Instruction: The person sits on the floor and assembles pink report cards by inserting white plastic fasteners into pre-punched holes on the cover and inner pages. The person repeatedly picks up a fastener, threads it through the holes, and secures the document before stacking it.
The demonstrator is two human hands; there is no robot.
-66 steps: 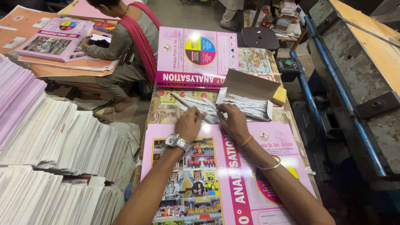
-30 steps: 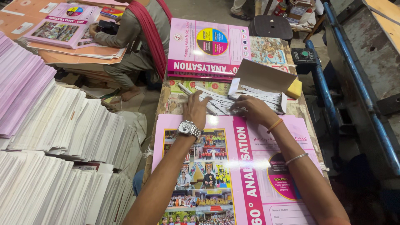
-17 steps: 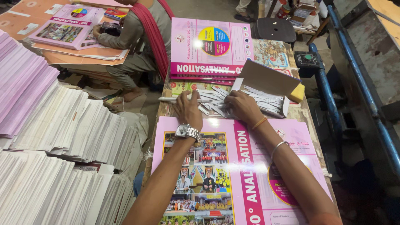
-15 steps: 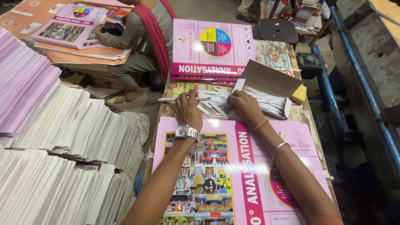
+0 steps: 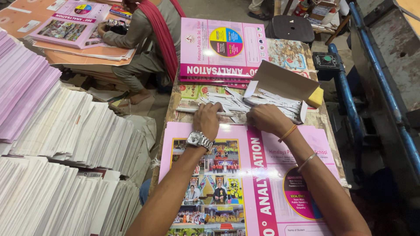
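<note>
A large pink printed cover sheet point(image 5: 262, 175) lies flat on the table in front of me. My left hand point(image 5: 207, 121), with a metal watch on the wrist, rests at the sheet's far edge, fingers closed over a long white strip point(image 5: 186, 109). My right hand point(image 5: 264, 119), with bangles on the wrist, is curled at the same edge by the strip's other end. Just beyond both hands lies a loose pile of white strips point(image 5: 245, 101), spilling from an open brown cardboard box point(image 5: 284, 81).
A yellow sponge point(image 5: 316, 97) sits by the box. A stack of pink covers point(image 5: 223, 48) lies at the table's far end. Tall stacks of white and pink paper point(image 5: 57, 144) fill the left. Another person point(image 5: 144, 39) sits at the far left. A blue metal frame point(image 5: 372, 87) runs along the right.
Both hands have drawn back slightly from the strip pile to the pink sheet's far edge, and a single strip now lies under them. The view has shifted a little.
</note>
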